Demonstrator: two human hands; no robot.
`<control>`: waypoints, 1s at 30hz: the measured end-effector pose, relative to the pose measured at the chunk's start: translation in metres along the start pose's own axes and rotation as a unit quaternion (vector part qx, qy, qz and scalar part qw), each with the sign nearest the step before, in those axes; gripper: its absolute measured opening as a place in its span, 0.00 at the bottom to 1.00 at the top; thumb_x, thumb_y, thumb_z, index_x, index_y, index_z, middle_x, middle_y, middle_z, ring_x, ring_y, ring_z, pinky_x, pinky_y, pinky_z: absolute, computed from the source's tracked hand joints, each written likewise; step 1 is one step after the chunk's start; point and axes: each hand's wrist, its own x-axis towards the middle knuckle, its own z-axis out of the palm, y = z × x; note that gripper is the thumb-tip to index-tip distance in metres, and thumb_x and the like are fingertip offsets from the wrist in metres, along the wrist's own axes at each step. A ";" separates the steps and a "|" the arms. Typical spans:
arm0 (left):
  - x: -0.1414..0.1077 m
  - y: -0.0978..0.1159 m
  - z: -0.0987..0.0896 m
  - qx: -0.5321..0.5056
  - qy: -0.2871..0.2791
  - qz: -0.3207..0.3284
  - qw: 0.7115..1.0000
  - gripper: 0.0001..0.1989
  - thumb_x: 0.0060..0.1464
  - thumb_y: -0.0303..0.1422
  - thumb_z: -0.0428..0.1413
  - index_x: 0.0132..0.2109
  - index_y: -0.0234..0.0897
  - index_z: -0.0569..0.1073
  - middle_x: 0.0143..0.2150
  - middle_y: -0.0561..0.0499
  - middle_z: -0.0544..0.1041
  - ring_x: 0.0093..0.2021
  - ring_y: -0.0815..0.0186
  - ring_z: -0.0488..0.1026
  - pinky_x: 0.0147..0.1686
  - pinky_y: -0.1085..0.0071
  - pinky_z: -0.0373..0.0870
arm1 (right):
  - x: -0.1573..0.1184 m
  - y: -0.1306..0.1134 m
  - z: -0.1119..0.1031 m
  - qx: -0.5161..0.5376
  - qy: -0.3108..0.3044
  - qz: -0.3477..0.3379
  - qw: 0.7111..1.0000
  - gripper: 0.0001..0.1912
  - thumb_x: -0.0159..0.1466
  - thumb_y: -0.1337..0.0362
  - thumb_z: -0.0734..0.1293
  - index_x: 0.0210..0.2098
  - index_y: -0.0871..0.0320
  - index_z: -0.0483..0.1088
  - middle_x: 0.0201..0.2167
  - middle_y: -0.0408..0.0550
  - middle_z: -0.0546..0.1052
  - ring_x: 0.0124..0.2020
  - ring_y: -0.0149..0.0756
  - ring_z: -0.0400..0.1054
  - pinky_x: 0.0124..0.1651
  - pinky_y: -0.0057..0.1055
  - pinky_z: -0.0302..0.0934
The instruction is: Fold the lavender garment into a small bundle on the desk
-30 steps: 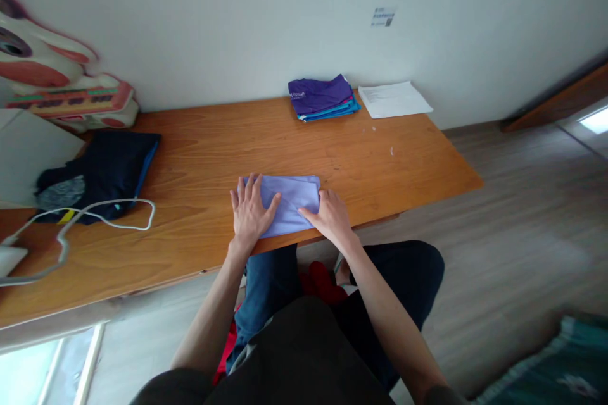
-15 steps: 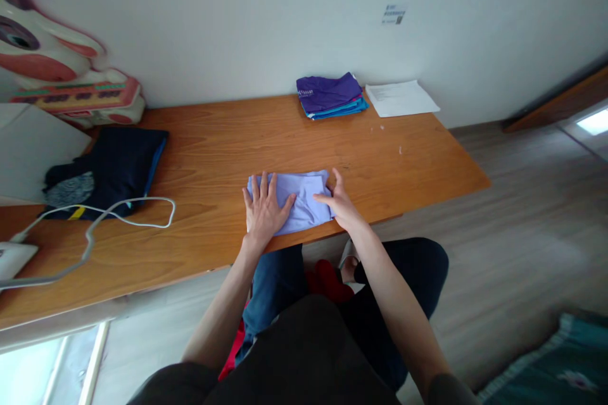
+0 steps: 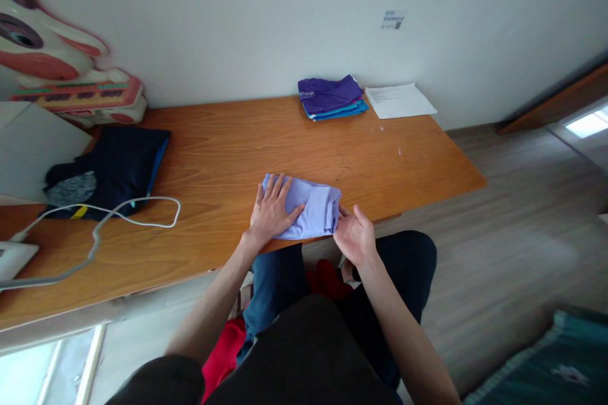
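A folded lavender cloth [image 3: 311, 207] lies near the front edge of the wooden table [image 3: 213, 171]. Flat on its left part rests my left hand [image 3: 273, 210], fingers spread and pointing away from me. At the cloth's right end is my right hand [image 3: 355, 234], palm turned up and thumb apart from the fingers. The fingertips of that hand are partly hidden at the cloth's edge. The right end of the cloth looks thicker, with layered folds.
Against the wall sit a stack of purple and blue cloths [image 3: 330, 95] and white papers [image 3: 400, 101]. Dark folded clothing [image 3: 126, 155], a white cable [image 3: 97, 237], a white box [image 3: 38, 145] and a toy keyboard [image 3: 90, 100] are at the left.
The cloth has shifted slightly right and turned a little, its right end now folded over. My left hand moved right with it; my right hand turned palm up and moved nearer me.
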 end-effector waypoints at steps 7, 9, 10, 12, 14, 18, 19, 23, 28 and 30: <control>0.009 0.005 -0.011 -0.047 -0.094 0.070 0.992 0.44 0.56 0.54 0.70 0.75 0.49 0.71 0.79 0.43 0.66 0.83 0.37 0.52 0.83 0.40 0.37 | -0.055 0.055 -0.003 0.188 0.127 -0.013 0.974 0.07 0.72 0.55 0.72 0.48 0.44 0.80 0.48 0.41 0.87 0.49 0.37 0.84 0.51 0.38 0.83; 0.013 0.008 -0.011 -0.018 -0.146 0.095 0.985 0.46 0.58 0.57 0.67 0.78 0.48 0.67 0.81 0.43 0.63 0.84 0.38 0.50 0.83 0.40 0.36 | -0.066 0.071 0.001 0.217 0.155 0.003 0.964 0.10 0.71 0.50 0.74 0.48 0.43 0.81 0.49 0.41 0.88 0.55 0.39 0.83 0.58 0.42 0.81; 0.015 0.009 -0.010 0.010 -0.174 0.109 0.979 0.47 0.60 0.59 0.64 0.80 0.47 0.64 0.82 0.43 0.61 0.84 0.39 0.48 0.83 0.40 0.36 | -0.070 0.077 0.003 0.229 0.161 0.020 0.960 0.13 0.70 0.46 0.74 0.49 0.43 0.81 0.51 0.42 0.88 0.58 0.41 0.82 0.62 0.45 0.79; 0.019 0.013 -0.009 0.071 -0.224 0.137 0.962 0.48 0.64 0.61 0.59 0.82 0.46 0.58 0.84 0.43 0.57 0.85 0.42 0.45 0.82 0.40 0.35 | -0.074 0.085 0.007 0.244 0.157 0.056 0.955 0.23 0.67 0.38 0.74 0.53 0.43 0.82 0.56 0.43 0.87 0.66 0.45 0.77 0.69 0.49 0.73; 0.024 0.016 -0.007 0.113 -0.253 0.163 0.947 0.49 0.65 0.62 0.56 0.83 0.44 0.55 0.85 0.43 0.53 0.86 0.44 0.42 0.82 0.41 0.35 | -0.075 0.090 0.008 0.239 0.146 0.080 0.957 0.30 0.65 0.33 0.74 0.57 0.44 0.81 0.60 0.43 0.85 0.71 0.47 0.72 0.73 0.51 0.69; 0.031 0.020 -0.002 0.134 -0.273 0.203 0.931 0.50 0.66 0.64 0.54 0.83 0.43 0.54 0.86 0.43 0.50 0.86 0.45 0.40 0.82 0.43 0.34 | -0.074 0.103 -0.003 0.157 0.152 0.102 0.971 0.29 0.57 0.46 0.84 0.54 0.46 0.81 0.56 0.44 0.87 0.68 0.48 0.76 0.74 0.52 0.68; 0.033 0.020 0.000 0.133 -0.275 0.211 0.929 0.50 0.65 0.64 0.54 0.83 0.43 0.54 0.86 0.43 0.50 0.86 0.45 0.40 0.82 0.43 0.34 | -0.074 0.107 -0.007 0.136 0.155 0.106 0.973 0.29 0.55 0.50 0.86 0.53 0.47 0.81 0.55 0.44 0.87 0.66 0.49 0.77 0.74 0.52 0.68; 0.039 0.026 0.010 0.126 -0.277 0.227 0.925 0.50 0.65 0.65 0.53 0.83 0.43 0.56 0.85 0.42 0.51 0.86 0.45 0.40 0.82 0.43 0.34 | -0.073 0.105 -0.015 0.077 0.203 0.074 0.973 0.34 0.52 0.54 0.87 0.55 0.48 0.79 0.53 0.43 0.87 0.61 0.48 0.80 0.74 0.50 0.68; 0.055 0.039 0.035 0.117 -0.234 0.193 0.946 0.46 0.69 0.63 0.48 0.82 0.43 0.58 0.84 0.42 0.55 0.85 0.44 0.44 0.82 0.41 0.36 | -0.036 0.041 -0.016 -0.017 0.213 -0.053 0.976 0.34 0.52 0.57 0.86 0.56 0.53 0.79 0.54 0.48 0.87 0.62 0.54 0.79 0.70 0.51 0.72; 0.066 0.044 0.049 0.127 -0.197 0.154 0.960 0.44 0.70 0.62 0.47 0.82 0.41 0.59 0.84 0.41 0.56 0.85 0.43 0.44 0.82 0.39 0.36 | -0.007 0.005 -0.023 -0.057 0.171 -0.060 0.982 0.34 0.50 0.60 0.86 0.55 0.54 0.81 0.52 0.49 0.87 0.60 0.55 0.80 0.67 0.49 0.75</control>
